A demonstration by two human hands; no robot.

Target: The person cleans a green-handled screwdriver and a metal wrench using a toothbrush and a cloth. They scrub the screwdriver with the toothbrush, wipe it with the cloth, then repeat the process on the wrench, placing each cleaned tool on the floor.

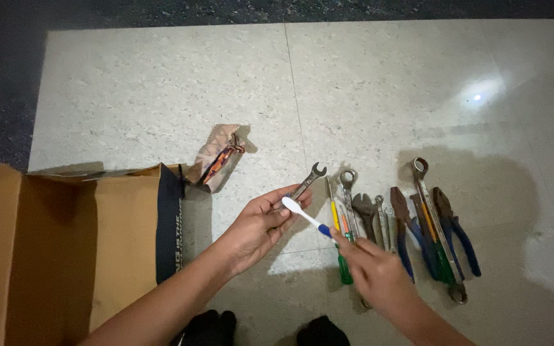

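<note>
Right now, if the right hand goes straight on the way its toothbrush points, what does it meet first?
The right hand points its toothbrush up and to the left. Its white head already lies against the wrench held in the left hand, so it would probably meet the wrench and those fingers first.

Left hand [258, 227] gripping a wrench [306, 184], right hand [376, 272] brushing it with a toothbrush [308, 219], tools [418, 224] on the floor [161, 83], open box [52, 243] at left.

open brown cardboard box [52, 250] at left, crumpled printed wrapper [216, 157] just beyond it
</note>
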